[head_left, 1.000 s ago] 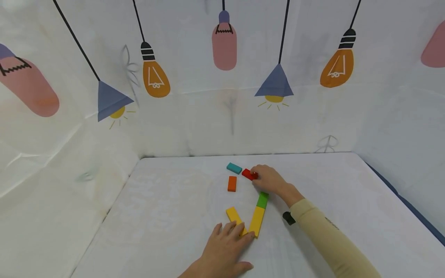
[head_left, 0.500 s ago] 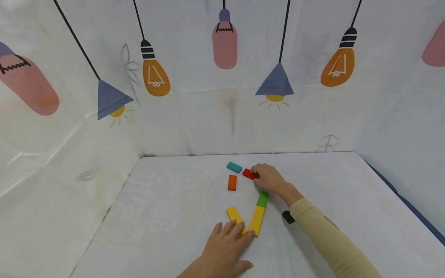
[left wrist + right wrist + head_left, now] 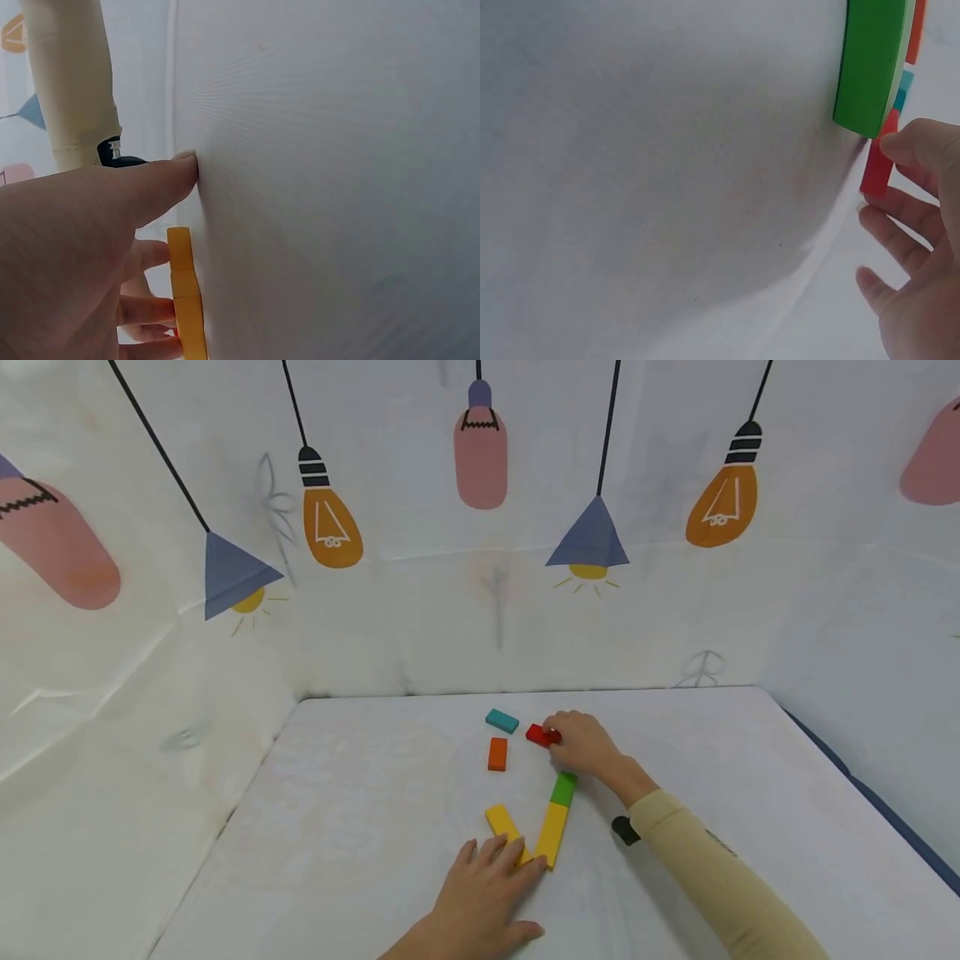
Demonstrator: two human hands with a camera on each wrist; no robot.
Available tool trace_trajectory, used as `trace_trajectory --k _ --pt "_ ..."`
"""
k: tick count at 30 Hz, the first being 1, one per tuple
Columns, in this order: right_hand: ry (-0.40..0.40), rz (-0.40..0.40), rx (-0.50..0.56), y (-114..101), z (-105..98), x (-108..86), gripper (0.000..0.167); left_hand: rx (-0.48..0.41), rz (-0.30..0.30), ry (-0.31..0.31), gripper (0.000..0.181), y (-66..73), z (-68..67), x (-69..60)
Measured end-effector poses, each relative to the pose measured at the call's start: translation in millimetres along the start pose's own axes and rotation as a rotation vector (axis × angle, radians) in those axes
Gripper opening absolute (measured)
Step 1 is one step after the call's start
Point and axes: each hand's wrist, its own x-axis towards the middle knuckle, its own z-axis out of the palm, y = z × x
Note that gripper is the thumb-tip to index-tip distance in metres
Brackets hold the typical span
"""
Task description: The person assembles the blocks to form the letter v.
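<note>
The red block is at the far part of the table, a little right of its middle, with its right end covered by fingers. The person's right hand pinches it between thumb and index finger; the right wrist view shows the thumb against its side and the other fingers loosely bent. Whether the block rests flat on the table or is slightly raised cannot be told.

Just left of it, apart, lies the teal block, set at a slant. Nearer the person, below the teal block, lies the orange block, touching no other block.

The green block lies nearer the person than the red block and meets the right yellow block end to end, making 1 straight slanted bar. The left yellow block leans the other way, so the 2 yellow blocks form a V narrowing toward the person. Fingers hide whether their near ends touch.

The left hand is spread, palm down, its fingertips on the near parts of the 2 yellow blocks, its thumb out to the side.

A pale yellow sleeve covers the right forearm, with a small black object at its cuff. The white table meets a pale wall printed with hanging lamps.
</note>
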Motion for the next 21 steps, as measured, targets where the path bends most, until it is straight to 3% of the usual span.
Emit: trace_trajectory --k 15,21 --pt "0.039 -0.057 -0.066 9.8 -0.9 -14.9 0.028 0.011 -0.002 0.025 0.071 1.0 1.8 -0.5" --pt "0.020 -0.033 -0.012 11.9 0.4 -21.9 0.028 0.007 -0.008 0.016 0.071 1.3 1.9 -0.1"
